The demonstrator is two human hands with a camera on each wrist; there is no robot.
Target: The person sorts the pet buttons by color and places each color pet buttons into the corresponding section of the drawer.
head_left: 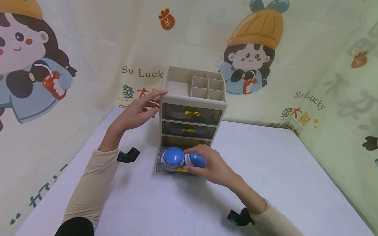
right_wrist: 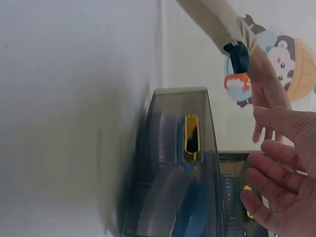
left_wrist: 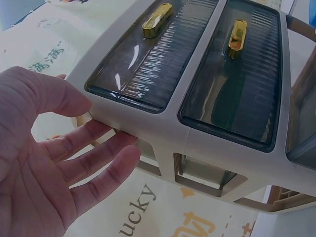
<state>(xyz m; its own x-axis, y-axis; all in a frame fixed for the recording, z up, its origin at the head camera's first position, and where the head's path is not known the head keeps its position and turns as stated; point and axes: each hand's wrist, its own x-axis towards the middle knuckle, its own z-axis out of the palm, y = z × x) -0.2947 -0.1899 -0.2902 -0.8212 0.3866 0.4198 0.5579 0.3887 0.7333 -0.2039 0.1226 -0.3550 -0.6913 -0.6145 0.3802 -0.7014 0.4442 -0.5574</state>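
Note:
A beige desktop drawer organizer [head_left: 193, 100] stands on the table with its bottom drawer [head_left: 168, 168] pulled out. Inside that drawer sit two round, shiny blue-topped objects with white rims, the left one [head_left: 173, 155] and the right one [head_left: 197, 160]. My right hand [head_left: 211, 164] is over the right one, thumb near the drawer's gold handle; in the right wrist view its fingers [right_wrist: 269, 190] are spread, with nothing between them. My left hand [left_wrist: 54, 143] touches the organizer's upper left side, thumb at the front edge and fingers along the side.
Two upper drawers with smoky fronts and gold handles, the top one [head_left: 192, 114] and the middle one [head_left: 189, 130], are closed. Divided compartments [head_left: 208, 85] form the organizer's top. A white table [head_left: 265, 164] lies below, with a printed cartoon cloth [head_left: 192, 39] behind it.

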